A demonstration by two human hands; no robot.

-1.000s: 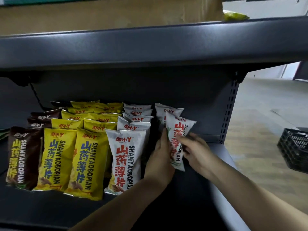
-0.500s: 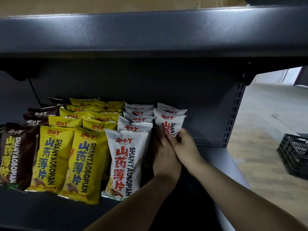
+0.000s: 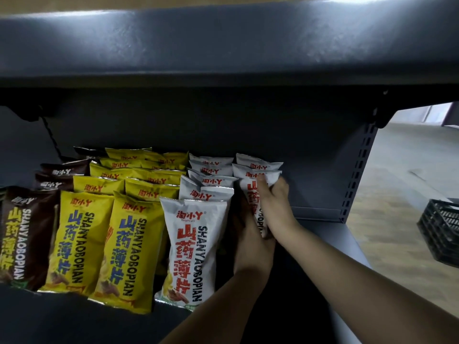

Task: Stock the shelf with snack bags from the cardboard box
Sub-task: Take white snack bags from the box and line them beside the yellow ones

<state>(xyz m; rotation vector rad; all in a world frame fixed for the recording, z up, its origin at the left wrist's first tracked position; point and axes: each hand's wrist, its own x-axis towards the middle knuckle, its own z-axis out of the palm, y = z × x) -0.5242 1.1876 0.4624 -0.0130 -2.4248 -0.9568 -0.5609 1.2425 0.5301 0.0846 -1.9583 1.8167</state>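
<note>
While checking centre right of frame, noted white snack bag upright on shelf, gripped near top by right hand. Found left hand at lower edge, grip hidden, could not tell. Judged light, soft, crushable, slippery; advised holding sides gently.

The left hand and right hand are bare, as are both forearms

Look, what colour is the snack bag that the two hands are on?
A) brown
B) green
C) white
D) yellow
C: the bag that the right hand grips and the left hand rests against is white with red characters.
</note>
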